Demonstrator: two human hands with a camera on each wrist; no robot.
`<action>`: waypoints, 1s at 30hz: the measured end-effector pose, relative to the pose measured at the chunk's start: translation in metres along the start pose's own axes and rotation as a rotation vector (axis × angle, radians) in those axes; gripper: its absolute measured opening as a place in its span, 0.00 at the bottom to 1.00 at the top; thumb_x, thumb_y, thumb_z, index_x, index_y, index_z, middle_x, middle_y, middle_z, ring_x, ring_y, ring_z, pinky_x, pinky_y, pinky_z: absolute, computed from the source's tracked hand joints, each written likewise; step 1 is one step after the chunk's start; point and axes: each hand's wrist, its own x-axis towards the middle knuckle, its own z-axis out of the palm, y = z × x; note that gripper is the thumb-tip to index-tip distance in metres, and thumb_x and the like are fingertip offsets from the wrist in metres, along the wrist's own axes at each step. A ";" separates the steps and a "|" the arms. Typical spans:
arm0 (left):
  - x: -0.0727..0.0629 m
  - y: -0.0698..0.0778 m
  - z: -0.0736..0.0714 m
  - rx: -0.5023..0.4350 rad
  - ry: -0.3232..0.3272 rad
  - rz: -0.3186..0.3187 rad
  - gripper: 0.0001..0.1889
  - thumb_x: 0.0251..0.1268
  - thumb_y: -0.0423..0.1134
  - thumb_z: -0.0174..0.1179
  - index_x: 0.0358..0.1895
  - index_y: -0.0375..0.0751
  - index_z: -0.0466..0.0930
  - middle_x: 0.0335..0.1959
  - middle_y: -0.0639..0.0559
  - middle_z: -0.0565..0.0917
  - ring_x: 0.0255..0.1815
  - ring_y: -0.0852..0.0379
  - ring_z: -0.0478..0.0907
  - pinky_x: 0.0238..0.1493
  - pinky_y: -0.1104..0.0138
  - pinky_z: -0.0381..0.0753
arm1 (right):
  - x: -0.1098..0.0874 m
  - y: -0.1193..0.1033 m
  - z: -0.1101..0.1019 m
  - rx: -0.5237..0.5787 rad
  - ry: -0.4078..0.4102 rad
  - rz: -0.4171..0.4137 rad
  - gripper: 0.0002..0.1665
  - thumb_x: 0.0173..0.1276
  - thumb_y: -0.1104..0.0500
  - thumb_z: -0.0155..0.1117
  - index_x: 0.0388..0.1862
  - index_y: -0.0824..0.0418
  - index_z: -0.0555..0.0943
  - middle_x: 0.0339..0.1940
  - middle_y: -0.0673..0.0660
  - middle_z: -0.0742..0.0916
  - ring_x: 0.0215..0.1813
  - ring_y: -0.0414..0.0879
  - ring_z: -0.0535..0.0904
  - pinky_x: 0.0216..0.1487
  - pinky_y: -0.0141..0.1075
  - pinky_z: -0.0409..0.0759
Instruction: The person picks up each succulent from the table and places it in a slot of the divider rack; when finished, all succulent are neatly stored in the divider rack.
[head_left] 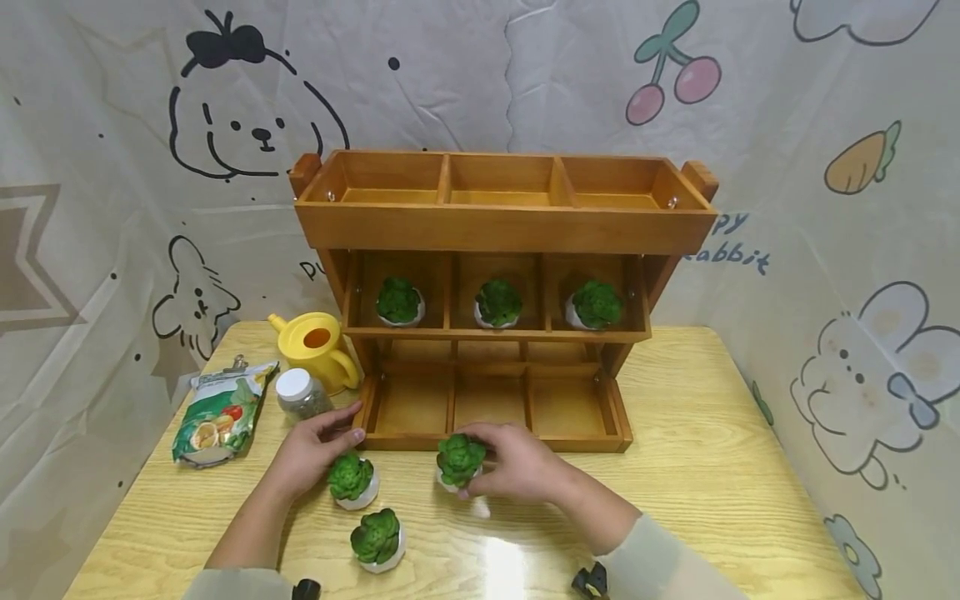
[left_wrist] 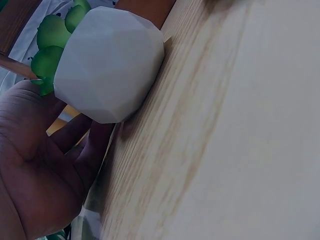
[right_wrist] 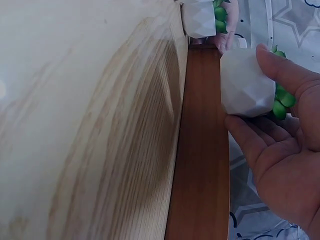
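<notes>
The right hand (head_left: 525,467) pinches a potted plant (head_left: 460,458) just in front of the wooden shelf (head_left: 502,229); the left hand (head_left: 309,454) (fingers relaxed) rests by its bottom left corner

On table (head_left: 675,383): three-tier planter rack (head_left: 502,229). Middle tier (head_left: 495,335): three potted succulents (head_left: 498,302). Left of rack: watering can (head_left: 318,340), jar (head_left: 303,400), bag (head_left: 219,417). Before rack: two succulents (head_left: 377,537), third plant (head_left: 460,458) in right hand (head_left: 521,465).
</notes>
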 end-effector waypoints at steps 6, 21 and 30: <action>0.000 -0.001 -0.001 0.010 -0.001 0.006 0.37 0.67 0.61 0.68 0.75 0.50 0.74 0.72 0.43 0.77 0.70 0.42 0.75 0.70 0.46 0.73 | -0.007 -0.002 -0.006 -0.007 0.027 -0.012 0.39 0.54 0.55 0.86 0.66 0.50 0.81 0.55 0.42 0.86 0.57 0.37 0.83 0.62 0.31 0.79; 0.002 -0.003 -0.003 0.012 -0.002 0.014 0.35 0.69 0.57 0.69 0.75 0.50 0.74 0.74 0.43 0.74 0.70 0.42 0.74 0.70 0.46 0.73 | -0.020 0.006 -0.024 -0.012 0.095 0.037 0.42 0.53 0.53 0.87 0.67 0.51 0.80 0.54 0.46 0.88 0.55 0.43 0.86 0.59 0.36 0.83; 0.002 -0.004 -0.002 0.013 0.000 0.016 0.34 0.69 0.56 0.69 0.75 0.50 0.74 0.72 0.44 0.76 0.70 0.41 0.75 0.70 0.46 0.73 | -0.028 0.013 -0.034 0.001 0.123 0.068 0.42 0.54 0.51 0.86 0.68 0.53 0.79 0.52 0.45 0.88 0.51 0.40 0.85 0.55 0.37 0.85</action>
